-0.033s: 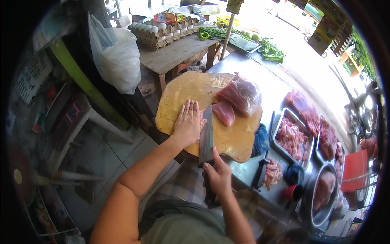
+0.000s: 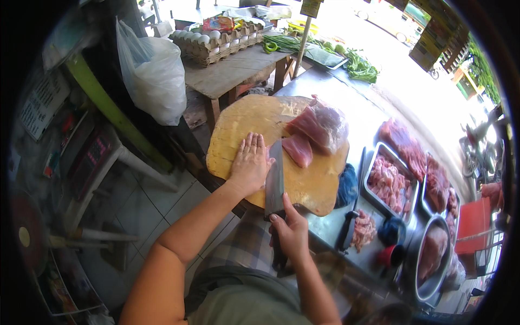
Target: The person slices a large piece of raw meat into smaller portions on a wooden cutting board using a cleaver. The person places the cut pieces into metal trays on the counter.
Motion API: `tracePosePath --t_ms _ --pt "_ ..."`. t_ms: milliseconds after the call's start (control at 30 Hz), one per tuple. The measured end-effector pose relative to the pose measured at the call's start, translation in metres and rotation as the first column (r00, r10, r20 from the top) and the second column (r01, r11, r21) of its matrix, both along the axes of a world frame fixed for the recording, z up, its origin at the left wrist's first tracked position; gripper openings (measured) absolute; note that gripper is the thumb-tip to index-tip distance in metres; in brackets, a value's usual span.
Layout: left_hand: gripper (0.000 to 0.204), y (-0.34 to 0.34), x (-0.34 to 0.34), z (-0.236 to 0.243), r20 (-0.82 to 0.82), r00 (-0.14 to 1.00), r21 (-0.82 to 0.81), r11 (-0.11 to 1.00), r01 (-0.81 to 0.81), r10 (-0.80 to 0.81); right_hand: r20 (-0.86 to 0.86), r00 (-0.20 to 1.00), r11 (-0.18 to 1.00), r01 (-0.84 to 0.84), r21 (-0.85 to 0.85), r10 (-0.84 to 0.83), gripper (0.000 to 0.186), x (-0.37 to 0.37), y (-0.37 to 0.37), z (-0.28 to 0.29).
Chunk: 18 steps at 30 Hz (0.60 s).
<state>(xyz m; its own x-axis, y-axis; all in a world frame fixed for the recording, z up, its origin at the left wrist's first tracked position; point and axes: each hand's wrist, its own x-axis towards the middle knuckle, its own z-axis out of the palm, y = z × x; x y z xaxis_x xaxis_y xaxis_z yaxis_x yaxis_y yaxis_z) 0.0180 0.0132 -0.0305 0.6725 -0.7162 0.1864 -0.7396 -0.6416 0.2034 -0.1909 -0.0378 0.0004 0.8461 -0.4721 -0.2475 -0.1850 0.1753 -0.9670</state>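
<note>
My left hand (image 2: 251, 162) lies flat with its fingers stretched out, on the left part of a thick wooden chopping board (image 2: 227, 127). A little pink shows at its edge beside the blade; what lies under the palm is mostly hidden. My right hand (image 2: 291, 230) grips the dark handle of a broad butcher's knife (image 2: 274, 181). The blade points away from me, close along the right side of my left hand. Right of the blade tip sits a small piece of raw meat (image 2: 297, 150), touching a large chunk of raw meat (image 2: 323, 125) at the board's far right.
A metal tray of cut meat (image 2: 387, 181), meat slabs (image 2: 403, 146) and a metal pot (image 2: 432, 260) holding meat stand to the right. Another knife (image 2: 348, 232) lies near a small meat pile (image 2: 364, 227). Egg trays (image 2: 216, 46) and a hanging plastic bag (image 2: 157, 76) are beyond, left.
</note>
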Motion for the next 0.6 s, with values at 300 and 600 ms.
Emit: tracePosePath --t_ms 300,600 --pt "0.078 0.004 -0.002 0.002 -0.017 1.0 0.023 0.999 0.024 -0.024 -0.025 1.0 1.0 -0.01 -0.027 0.009 0.068 0.007 0.0 -0.013" --pt "0.081 0.007 0.0 0.004 -0.062 0.997 0.009 0.999 0.044 -0.043 -0.01 0.999 0.994 -0.034 0.105 0.035 0.069 0.015 -0.001 0.003"
